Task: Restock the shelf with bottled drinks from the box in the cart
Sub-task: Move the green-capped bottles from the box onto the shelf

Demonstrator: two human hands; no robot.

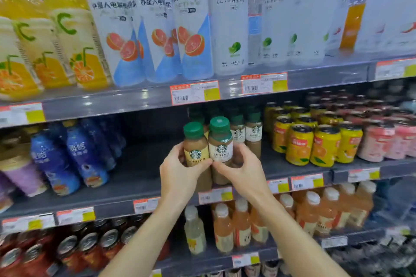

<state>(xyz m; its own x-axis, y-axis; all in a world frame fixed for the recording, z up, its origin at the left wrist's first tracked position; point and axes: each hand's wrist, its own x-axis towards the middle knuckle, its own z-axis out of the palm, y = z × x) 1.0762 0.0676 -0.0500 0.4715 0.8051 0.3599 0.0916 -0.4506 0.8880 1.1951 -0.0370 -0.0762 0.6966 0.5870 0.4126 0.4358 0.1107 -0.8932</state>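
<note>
Two small coffee bottles with green caps stand side by side at the front of the middle shelf (pixel 139 177). My left hand (pixel 180 171) grips the yellow-labelled bottle (pixel 195 146) from the left. My right hand (pixel 238 168) grips the white-labelled bottle (pixel 220 141) from the right, fingers curled round its lower part. The bottoms of both bottles are hidden by my hands. More green-capped coffee bottles (pixel 253 130) stand in rows behind them. The box and the cart are out of view.
Blue bottles (pixel 87 153) fill the middle shelf's left; a bare gap lies between them and the coffee. Yellow cans (pixel 299 146) and pink cans (pixel 378 141) stand right. Tall white bottles (pixel 229 18) line the shelf above, orange drinks (pixel 242 222) the shelf below.
</note>
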